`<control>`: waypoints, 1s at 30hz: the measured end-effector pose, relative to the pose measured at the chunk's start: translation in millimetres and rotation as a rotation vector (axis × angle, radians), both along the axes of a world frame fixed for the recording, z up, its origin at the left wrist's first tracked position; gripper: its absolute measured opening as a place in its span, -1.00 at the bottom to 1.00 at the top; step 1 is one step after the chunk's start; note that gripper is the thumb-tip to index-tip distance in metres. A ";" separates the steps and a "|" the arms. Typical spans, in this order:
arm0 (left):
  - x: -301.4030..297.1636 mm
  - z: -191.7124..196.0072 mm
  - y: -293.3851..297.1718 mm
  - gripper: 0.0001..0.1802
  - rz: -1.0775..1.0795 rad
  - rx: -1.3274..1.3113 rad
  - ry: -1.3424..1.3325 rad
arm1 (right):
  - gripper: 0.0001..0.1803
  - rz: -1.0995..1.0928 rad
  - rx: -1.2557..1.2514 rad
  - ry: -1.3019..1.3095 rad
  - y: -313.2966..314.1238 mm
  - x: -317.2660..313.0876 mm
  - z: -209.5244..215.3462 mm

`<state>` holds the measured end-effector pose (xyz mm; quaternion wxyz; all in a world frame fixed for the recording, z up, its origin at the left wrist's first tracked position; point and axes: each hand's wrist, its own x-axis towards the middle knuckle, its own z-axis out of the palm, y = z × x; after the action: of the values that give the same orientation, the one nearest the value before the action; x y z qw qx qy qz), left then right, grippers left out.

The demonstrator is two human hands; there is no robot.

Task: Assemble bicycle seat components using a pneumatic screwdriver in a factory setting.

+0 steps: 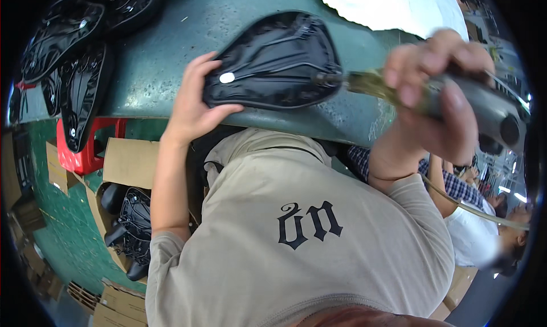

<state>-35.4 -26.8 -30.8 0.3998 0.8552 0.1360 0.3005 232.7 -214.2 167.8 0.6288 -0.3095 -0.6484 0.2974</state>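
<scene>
Fingers gripping black saddle, right hand holding power tool

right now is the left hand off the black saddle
No, the left hand grips the black saddle at its narrow end on the green table.

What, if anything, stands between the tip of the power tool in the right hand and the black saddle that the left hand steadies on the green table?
Nothing visible does. The right hand holds the grey power tool, and its tip already meets the rear edge of the black saddle. The left hand grips the saddle's opposite, narrow end, clear of the tool, on the green table.
</scene>
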 end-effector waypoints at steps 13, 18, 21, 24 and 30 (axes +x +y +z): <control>68.7 34.4 -12.8 -0.32 0.144 0.404 0.126 | -0.60 -0.285 -0.060 0.014 -4.5 -22.7 -44.7; 70.6 27.7 -12.9 -0.54 0.177 0.455 0.149 | -0.63 -0.375 -0.105 0.117 6.7 -35.5 -58.9; 69.7 27.2 -12.5 -0.57 0.175 0.445 0.141 | -0.68 -0.300 -0.102 0.073 7.8 -31.9 -63.4; 69.9 27.2 -12.9 -0.59 0.183 0.446 0.145 | -0.70 -0.232 -0.106 0.036 10.2 -31.3 -65.1; 64.4 24.0 -15.0 -0.67 0.220 0.489 0.189 | -0.68 -0.282 -0.077 0.001 5.4 -38.4 -39.1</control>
<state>29.0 -41.8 -6.9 0.1320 0.9306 0.1880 0.2849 194.3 -208.8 128.6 0.6524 -0.4212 -0.5861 0.2312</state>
